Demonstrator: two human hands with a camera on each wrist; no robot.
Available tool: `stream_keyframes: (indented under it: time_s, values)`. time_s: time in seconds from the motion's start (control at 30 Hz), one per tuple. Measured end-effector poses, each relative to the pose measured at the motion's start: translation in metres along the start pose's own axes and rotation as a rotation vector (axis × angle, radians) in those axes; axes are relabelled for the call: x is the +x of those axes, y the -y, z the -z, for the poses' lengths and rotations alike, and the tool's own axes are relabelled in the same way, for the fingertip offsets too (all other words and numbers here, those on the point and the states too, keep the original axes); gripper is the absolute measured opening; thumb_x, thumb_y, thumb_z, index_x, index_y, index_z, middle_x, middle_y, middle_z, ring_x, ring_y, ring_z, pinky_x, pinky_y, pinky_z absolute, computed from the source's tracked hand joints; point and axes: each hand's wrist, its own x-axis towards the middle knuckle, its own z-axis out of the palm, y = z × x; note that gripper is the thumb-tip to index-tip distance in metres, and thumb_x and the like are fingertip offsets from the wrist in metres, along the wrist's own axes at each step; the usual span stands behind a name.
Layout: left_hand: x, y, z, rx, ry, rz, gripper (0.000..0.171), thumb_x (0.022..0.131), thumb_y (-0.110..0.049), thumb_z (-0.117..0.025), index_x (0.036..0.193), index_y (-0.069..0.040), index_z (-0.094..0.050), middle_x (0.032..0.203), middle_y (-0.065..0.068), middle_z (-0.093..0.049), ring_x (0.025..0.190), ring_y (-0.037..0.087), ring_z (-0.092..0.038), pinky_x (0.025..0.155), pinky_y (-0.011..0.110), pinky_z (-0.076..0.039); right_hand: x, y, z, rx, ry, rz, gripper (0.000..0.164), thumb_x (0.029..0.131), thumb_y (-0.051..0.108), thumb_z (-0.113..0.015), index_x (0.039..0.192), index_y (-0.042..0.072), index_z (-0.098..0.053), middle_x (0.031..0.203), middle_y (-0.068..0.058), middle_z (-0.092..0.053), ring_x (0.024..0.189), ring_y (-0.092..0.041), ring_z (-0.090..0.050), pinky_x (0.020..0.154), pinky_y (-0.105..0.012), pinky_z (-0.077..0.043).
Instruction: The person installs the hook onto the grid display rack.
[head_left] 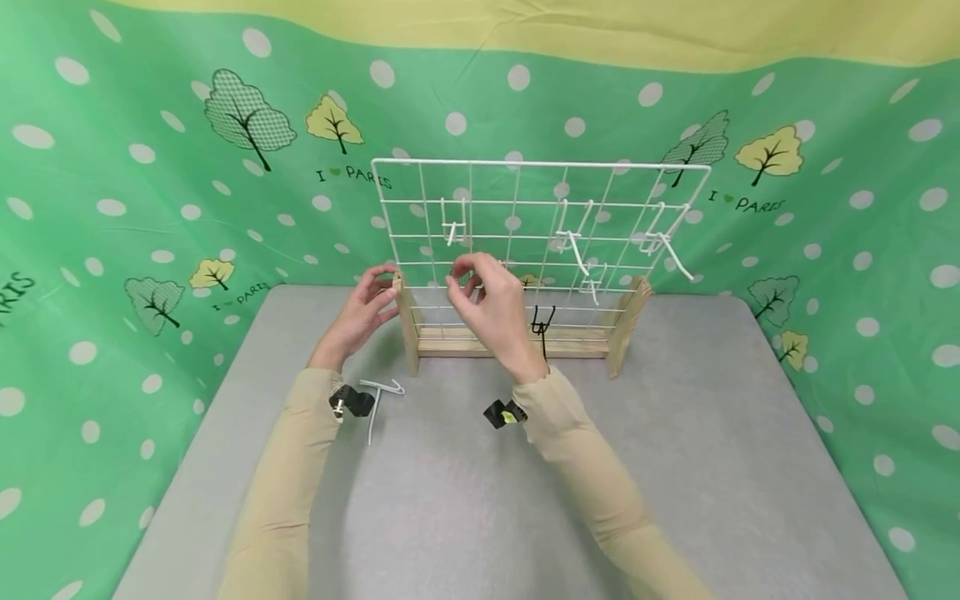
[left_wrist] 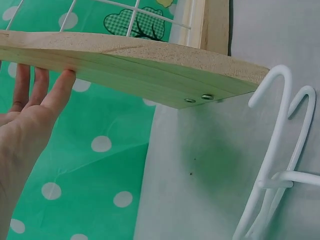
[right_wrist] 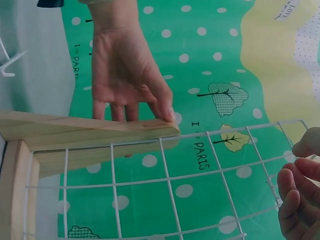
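A white wire grid (head_left: 491, 202) stands between two wooden end posts. My left hand (head_left: 360, 312) holds the left wooden post (head_left: 407, 325), thumb at its top end and fingers against its outer side, as the right wrist view shows. In front of the grid, my right hand (head_left: 491, 304) has its fingers curled, with thumb and fingertips together; nothing shows between them. Just above these fingertips, a white hook (head_left: 452, 232) hangs on the grid. A loose white hook (head_left: 381, 388) lies on the table beside my left wrist, large in the left wrist view.
More white hooks hang on the right half of the grid, among them one white hook (head_left: 573, 242) and another white hook (head_left: 663, 242). A black hook (head_left: 542, 325) sits low, right of my right hand. Green dotted cloth (head_left: 187, 212) surrounds the grey table (head_left: 697, 450).
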Motion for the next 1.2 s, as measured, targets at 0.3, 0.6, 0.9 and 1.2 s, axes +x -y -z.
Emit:
stream_keyframes:
  time_s: [0.3, 0.6, 0.9, 1.2]
  values:
    - [-0.001, -0.006, -0.001, 0.029, 0.003, 0.005, 0.032, 0.100, -0.003, -0.047, 0.125, -0.023, -0.046, 0.120, 0.010, -0.041, 0.113, 0.022, -0.044, 0.105, 0.052, -0.039, -0.031, 0.000, -0.008, 0.047, 0.053, -0.019, 0.010, 0.085, -0.003, -0.064, 0.095, -0.001, -0.063, 0.087, -0.010, -0.064, 0.065, -0.015, -0.056, 0.050, -0.032, -0.052]
    - [0.000, -0.011, 0.000, 0.059, 0.006, 0.007, 0.033, 0.099, -0.002, -0.051, 0.130, -0.010, -0.042, 0.121, 0.015, -0.042, 0.112, 0.021, -0.047, 0.103, 0.041, -0.045, -0.060, -0.006, -0.019, 0.038, 0.117, -0.064, 0.011, 0.083, -0.005, -0.066, 0.092, -0.001, -0.064, 0.086, -0.009, -0.065, 0.064, -0.013, -0.057, 0.052, -0.020, -0.050]
    - [-0.001, -0.018, 0.003, 0.147, 0.027, 0.008, 0.033, 0.098, -0.005, -0.055, 0.129, -0.012, -0.045, 0.128, 0.022, -0.042, 0.117, 0.022, -0.047, 0.101, 0.029, -0.046, -0.080, -0.011, -0.027, -0.011, 0.171, -0.097, 0.008, 0.083, -0.003, -0.067, 0.090, 0.002, -0.065, 0.083, -0.006, -0.066, 0.064, -0.010, -0.057, 0.053, -0.014, -0.047]
    - [0.002, -0.024, 0.005, 0.249, 0.030, 0.006, 0.031, 0.096, -0.006, -0.059, 0.124, -0.013, -0.049, 0.128, 0.015, -0.046, 0.119, 0.023, -0.047, 0.102, 0.031, -0.045, -0.095, -0.017, -0.035, 0.011, 0.225, -0.118, 0.009, 0.082, -0.003, -0.065, 0.089, 0.003, -0.064, 0.081, -0.006, -0.066, 0.063, -0.011, -0.057, 0.054, -0.021, -0.053]
